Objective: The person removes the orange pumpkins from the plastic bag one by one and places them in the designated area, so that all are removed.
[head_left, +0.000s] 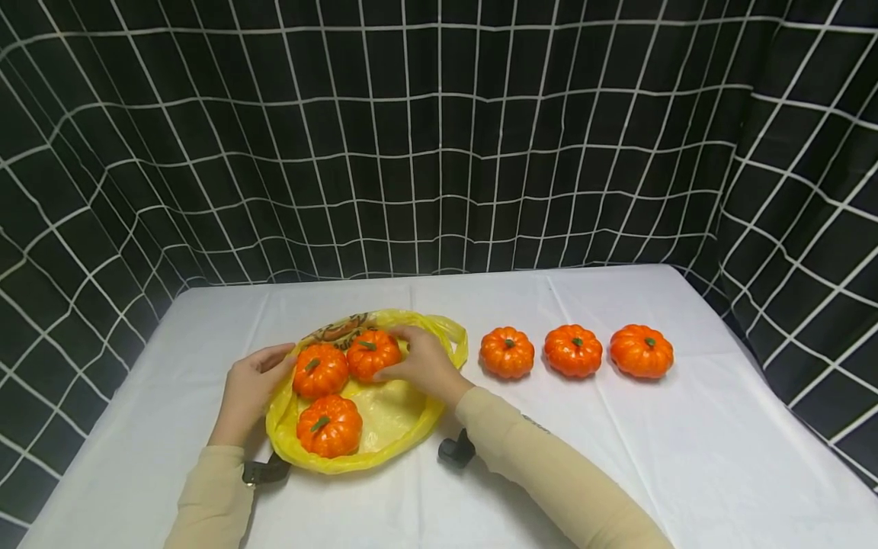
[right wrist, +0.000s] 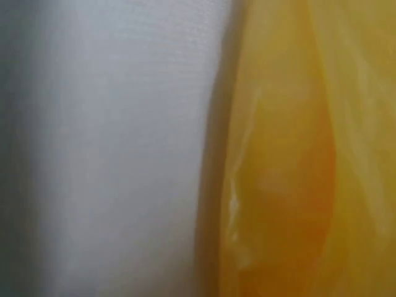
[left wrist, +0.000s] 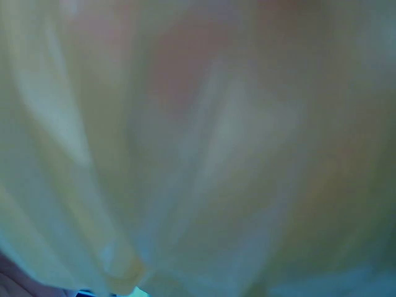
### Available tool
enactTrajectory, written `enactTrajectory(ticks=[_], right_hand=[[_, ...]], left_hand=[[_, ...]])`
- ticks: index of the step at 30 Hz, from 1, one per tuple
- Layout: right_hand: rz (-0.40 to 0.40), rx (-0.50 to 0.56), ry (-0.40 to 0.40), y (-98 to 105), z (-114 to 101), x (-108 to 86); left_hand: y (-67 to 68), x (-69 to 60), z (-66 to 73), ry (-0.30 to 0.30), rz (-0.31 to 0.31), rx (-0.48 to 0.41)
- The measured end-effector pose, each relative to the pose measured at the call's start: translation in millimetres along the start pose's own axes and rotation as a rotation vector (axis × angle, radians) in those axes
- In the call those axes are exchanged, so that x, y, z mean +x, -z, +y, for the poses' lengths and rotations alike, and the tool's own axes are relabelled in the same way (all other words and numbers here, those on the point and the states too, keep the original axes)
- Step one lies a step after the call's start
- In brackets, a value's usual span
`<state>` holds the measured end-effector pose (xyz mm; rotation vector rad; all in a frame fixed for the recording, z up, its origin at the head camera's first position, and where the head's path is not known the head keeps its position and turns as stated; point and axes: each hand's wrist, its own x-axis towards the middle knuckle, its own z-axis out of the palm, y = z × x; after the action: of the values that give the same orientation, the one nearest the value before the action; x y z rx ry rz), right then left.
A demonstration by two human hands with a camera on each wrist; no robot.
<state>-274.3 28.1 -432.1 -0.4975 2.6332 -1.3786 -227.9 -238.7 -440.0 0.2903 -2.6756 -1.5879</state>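
A yellow plastic bag (head_left: 391, 450) lies with its mouth spread wide on the table, three orange pumpkins inside it. My right hand (head_left: 427, 364) reaches over the bag's right part and grips the upper right pumpkin (head_left: 373, 355) between thumb and fingers. At the bag's left rim, beside the upper left pumpkin (head_left: 320, 371), is my left hand (head_left: 252, 394); its fingertips are partly hidden. The third pumpkin (head_left: 330, 426) sits near the front rim. Blurred yellow plastic of the bag (left wrist: 204, 185) fills the left wrist view, and the bag (right wrist: 291, 154) covers the right of the right wrist view.
Three more orange pumpkins stand in a row right of the bag: one nearest it (head_left: 507, 353), a middle one (head_left: 573, 351) and a far right one (head_left: 641, 351). A white cloth (head_left: 617, 457) covers the table. Behind hangs a black curtain (head_left: 453, 175) with white grid lines.
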Motion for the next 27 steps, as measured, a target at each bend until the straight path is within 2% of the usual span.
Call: enactTrajectory(ticks=[27], right_hand=[[0.055,0.029,-0.053,-11,0,4.9]], left_hand=[[0.4,-0.9,0.9,0.003,0.005,-0.001]])
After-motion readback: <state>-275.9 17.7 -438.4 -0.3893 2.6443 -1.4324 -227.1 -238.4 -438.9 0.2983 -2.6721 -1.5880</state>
